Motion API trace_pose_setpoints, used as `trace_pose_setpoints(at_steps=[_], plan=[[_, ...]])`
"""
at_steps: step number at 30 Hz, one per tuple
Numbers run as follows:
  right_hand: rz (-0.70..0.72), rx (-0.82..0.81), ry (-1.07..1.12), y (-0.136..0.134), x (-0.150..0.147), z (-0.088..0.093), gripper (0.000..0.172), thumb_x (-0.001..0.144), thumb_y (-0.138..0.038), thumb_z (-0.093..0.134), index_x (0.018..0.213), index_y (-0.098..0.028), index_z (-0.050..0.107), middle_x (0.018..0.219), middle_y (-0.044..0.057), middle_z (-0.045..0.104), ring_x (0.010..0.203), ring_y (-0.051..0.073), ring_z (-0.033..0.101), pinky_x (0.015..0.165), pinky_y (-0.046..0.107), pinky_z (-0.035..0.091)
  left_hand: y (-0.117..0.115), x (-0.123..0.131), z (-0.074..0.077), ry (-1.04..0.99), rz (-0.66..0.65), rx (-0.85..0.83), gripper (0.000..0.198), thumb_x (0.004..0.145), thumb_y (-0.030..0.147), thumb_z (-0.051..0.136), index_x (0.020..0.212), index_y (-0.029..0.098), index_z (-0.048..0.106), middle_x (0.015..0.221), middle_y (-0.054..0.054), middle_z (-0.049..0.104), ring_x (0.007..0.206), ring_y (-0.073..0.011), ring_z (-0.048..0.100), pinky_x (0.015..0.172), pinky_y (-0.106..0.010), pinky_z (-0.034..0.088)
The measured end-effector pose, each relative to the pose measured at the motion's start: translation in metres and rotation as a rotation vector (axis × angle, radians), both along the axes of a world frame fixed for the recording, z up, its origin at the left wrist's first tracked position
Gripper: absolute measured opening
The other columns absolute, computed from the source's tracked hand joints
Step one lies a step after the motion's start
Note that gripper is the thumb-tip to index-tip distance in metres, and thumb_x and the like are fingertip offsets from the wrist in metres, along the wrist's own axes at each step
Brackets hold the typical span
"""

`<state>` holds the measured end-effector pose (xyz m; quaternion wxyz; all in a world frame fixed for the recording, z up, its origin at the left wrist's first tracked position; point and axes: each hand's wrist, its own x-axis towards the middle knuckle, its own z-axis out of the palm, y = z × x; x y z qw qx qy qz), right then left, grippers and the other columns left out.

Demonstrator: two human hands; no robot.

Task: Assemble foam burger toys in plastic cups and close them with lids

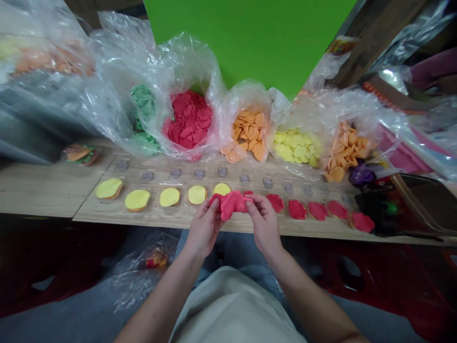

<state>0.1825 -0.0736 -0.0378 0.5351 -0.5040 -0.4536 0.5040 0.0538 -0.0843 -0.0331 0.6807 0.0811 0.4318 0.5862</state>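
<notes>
Between my two hands, over the front edge of the table, are soft red wavy-edged pieces point(233, 204) bunched together. My left hand point(206, 224) pinches their left end, and my right hand point(263, 220) pinches the right end. Just beyond lies a row of clear plastic cases. Those to the left hold stacks topped with yellow discs point(169, 196); one yellow disc point(222, 189) is partly behind the red pieces. Those to the right hold stacks topped with red wavy pieces point(297, 209). How many red pieces I hold cannot be made out.
Behind the row stand open plastic bags of red pieces point(189, 121), orange pieces point(252, 131), yellow pieces point(297, 146) and green pieces point(143, 112). A bright green panel point(250, 43) rises behind them. A dark tray point(428, 200) sits at right; a filled case point(80, 153) at left.
</notes>
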Motion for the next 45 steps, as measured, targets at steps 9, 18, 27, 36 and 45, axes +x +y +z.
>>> trace_pose_setpoints(at_steps=[9, 18, 27, 36, 45], plan=[[0.143, -0.079, 0.103, 0.006, -0.005, 0.003, 0.016, 0.077, -0.034, 0.058, 0.084, -0.02, 0.063, 0.082, 0.001, 0.062, 0.081, 0.015, 0.056, 0.079, 0.032, 0.046, -0.003, -0.003, 0.006, 0.084, -0.073, 0.115, 0.016, 0.074, 0.025, 0.063, 0.086, 0.018, 0.055, 0.087, 0.001, 0.062, 0.078, -0.0085, 0.058, 0.074, -0.022, 0.046], [0.043, -0.123, 0.316, 0.007, 0.009, 0.007, 0.018, 0.078, -0.037, 0.058, 0.085, -0.02, 0.058, 0.083, 0.001, 0.063, 0.078, 0.015, 0.059, 0.071, 0.03, 0.05, 0.004, -0.01, -0.002, -0.18, -0.027, -0.009, 0.01, 0.079, 0.019, 0.056, 0.089, 0.018, 0.055, 0.09, -0.002, 0.065, 0.081, -0.0108, 0.062, 0.077, -0.027, 0.049], [0.256, -0.35, 0.253, 0.014, 0.014, 0.012, 0.024, 0.069, -0.034, 0.067, 0.085, -0.017, 0.06, 0.082, 0.002, 0.063, 0.076, 0.014, 0.058, 0.07, 0.028, 0.048, -0.002, -0.011, 0.005, -0.125, -0.453, 0.028, 0.024, 0.072, 0.02, 0.066, 0.095, 0.014, 0.062, 0.087, -0.006, 0.067, 0.074, -0.0123, 0.063, 0.072, -0.024, 0.049], [0.085, -0.135, 0.272, 0.01, 0.025, 0.008, 0.018, 0.072, -0.03, 0.066, 0.087, -0.022, 0.059, 0.087, -0.001, 0.062, 0.079, 0.012, 0.058, 0.073, 0.028, 0.048, -0.006, -0.007, 0.01, -0.069, -0.248, 0.112, 0.019, 0.077, 0.023, 0.06, 0.095, 0.016, 0.06, 0.095, -0.004, 0.065, 0.082, -0.0117, 0.061, 0.074, -0.021, 0.047], [0.454, -0.357, 0.156, 0.015, 0.032, 0.013, 0.022, 0.072, -0.034, 0.066, 0.084, -0.016, 0.066, 0.08, 0.002, 0.063, 0.074, 0.013, 0.058, 0.069, 0.027, 0.048, -0.014, -0.012, 0.013, 0.09, -0.377, 0.163, 0.027, 0.067, 0.02, 0.07, 0.09, 0.017, 0.056, 0.076, 0.001, 0.06, 0.064, -0.0093, 0.057, 0.062, -0.021, 0.046]])
